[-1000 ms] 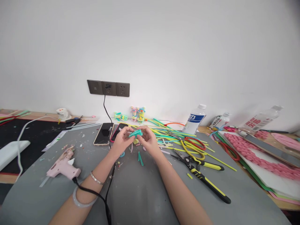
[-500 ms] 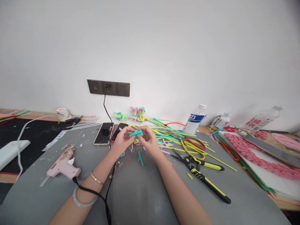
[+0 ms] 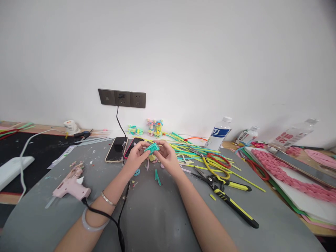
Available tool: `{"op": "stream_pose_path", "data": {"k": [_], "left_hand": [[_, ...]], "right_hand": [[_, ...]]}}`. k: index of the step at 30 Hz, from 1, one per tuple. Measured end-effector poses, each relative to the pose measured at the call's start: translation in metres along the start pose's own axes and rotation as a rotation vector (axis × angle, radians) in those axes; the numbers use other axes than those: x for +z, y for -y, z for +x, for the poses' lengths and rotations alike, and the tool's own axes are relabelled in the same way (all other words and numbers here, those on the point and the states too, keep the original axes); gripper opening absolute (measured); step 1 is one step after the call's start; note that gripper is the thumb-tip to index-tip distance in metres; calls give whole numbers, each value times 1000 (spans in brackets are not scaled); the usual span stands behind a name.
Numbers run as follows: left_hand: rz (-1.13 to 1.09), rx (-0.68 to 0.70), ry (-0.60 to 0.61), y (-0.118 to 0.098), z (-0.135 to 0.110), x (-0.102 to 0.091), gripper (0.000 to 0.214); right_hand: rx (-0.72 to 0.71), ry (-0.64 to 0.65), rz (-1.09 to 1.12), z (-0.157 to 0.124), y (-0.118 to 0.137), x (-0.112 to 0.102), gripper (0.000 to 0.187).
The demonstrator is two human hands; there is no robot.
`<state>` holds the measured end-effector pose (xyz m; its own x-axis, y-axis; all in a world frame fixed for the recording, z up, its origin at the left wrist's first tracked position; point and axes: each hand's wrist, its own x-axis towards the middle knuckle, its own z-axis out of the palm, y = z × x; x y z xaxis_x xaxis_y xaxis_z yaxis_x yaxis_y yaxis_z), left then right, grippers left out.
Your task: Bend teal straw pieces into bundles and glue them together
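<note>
A small bundle of teal strips (image 3: 151, 148) is pinched between both my hands above the grey table (image 3: 157, 217). My left hand (image 3: 135, 156) grips its left end with curled fingers, and my right hand (image 3: 165, 156) closes on its right end. Short teal offcuts (image 3: 157, 176) lie on the table just below my hands. Two phones (image 3: 117, 149) lie face up just behind my left hand.
A pink glue gun (image 3: 71, 186) with a black cord lies at the left. Yellow-handled pliers (image 3: 225, 196) and a heap of coloured strips (image 3: 199, 154) sit to the right. Bottles (image 3: 219, 133) stand at the wall. A white board with pink braids (image 3: 288, 178) lies far right.
My hands have lifted the teal bundle very slightly and turned it a little; everything else on the table stays where it was.
</note>
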<state>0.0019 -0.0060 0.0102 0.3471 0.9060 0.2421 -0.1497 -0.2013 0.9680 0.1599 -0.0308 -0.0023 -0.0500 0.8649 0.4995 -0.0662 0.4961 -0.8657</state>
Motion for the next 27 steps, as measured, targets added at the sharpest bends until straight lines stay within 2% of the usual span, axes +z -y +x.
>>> {"op": "stream_pose_path", "data": {"k": [8,18,27], "left_hand": [[20,18,23,-1,-1,0,30],[53,58,40,2,1,-2,27],[68,67,59,2,1,-2,26]], "right_hand": [[41,0,-11,-2,-2,-2,29],[-33,1,-14,0,1,0,30],[6,-5,22,-1,2,1,28]]}}
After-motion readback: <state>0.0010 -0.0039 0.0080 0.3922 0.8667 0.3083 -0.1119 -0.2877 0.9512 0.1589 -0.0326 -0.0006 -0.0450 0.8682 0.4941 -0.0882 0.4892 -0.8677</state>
